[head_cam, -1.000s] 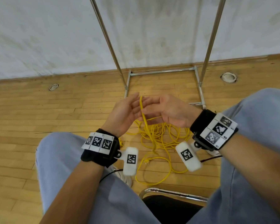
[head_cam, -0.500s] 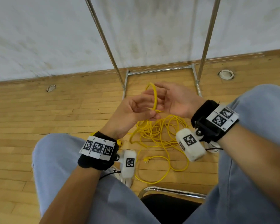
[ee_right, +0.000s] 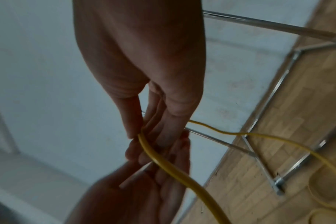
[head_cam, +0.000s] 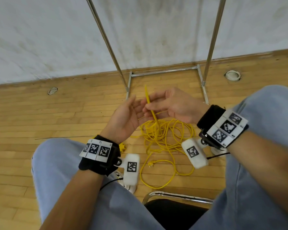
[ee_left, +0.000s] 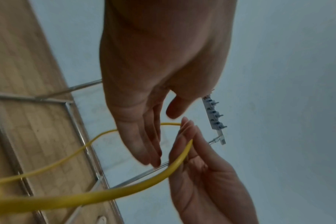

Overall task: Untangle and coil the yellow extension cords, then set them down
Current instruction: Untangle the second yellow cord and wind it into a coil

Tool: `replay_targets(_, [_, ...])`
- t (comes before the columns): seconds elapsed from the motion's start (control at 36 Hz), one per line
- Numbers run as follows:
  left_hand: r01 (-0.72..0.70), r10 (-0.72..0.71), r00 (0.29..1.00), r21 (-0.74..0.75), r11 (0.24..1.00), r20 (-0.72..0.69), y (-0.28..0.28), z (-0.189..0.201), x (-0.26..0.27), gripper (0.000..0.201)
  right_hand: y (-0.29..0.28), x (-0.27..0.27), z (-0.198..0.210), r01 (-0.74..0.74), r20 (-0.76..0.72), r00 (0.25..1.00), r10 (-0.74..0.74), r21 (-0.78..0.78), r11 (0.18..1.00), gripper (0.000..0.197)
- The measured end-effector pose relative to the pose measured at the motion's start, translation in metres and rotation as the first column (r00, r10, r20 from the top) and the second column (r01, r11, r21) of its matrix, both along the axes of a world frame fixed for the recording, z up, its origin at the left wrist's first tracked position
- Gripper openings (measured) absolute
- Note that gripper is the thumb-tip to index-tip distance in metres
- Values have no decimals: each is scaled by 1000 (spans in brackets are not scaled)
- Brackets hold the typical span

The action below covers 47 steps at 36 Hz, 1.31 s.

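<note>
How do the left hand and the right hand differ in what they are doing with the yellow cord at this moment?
The right hand pinches the yellow cord between thumb and fingers; the left hand lies open, fingers straight, gripping nothing. The right hand carries the raised loop whose strands run down to the tangle on the wooden floor; the left hand carries none. Both hover above the pile, fingertips nearly meeting, each with a black wrist strap.

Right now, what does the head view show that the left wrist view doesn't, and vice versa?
Head only: the tangled cord pile on the wooden floor, a loose plug, both knees and wrist straps, and the chair edge.

Left wrist only: the left hand from below with straight fingers clear of the cord, and a hook strip behind it.

Both: the right hand pinching the yellow cord, and the metal rack.
</note>
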<state>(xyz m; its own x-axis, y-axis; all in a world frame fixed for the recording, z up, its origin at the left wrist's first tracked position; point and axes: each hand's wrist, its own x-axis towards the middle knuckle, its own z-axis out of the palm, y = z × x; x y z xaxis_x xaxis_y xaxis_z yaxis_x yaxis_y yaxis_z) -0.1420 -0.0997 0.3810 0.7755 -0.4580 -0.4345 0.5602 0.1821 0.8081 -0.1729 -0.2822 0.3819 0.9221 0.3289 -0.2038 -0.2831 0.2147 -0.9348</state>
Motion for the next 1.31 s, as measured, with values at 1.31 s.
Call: replay_targets(1.31, [-228,234,971,101,968,-52,8,-12,11,33,18,-10,-5,-142,-146,980,137,-21,990,24])
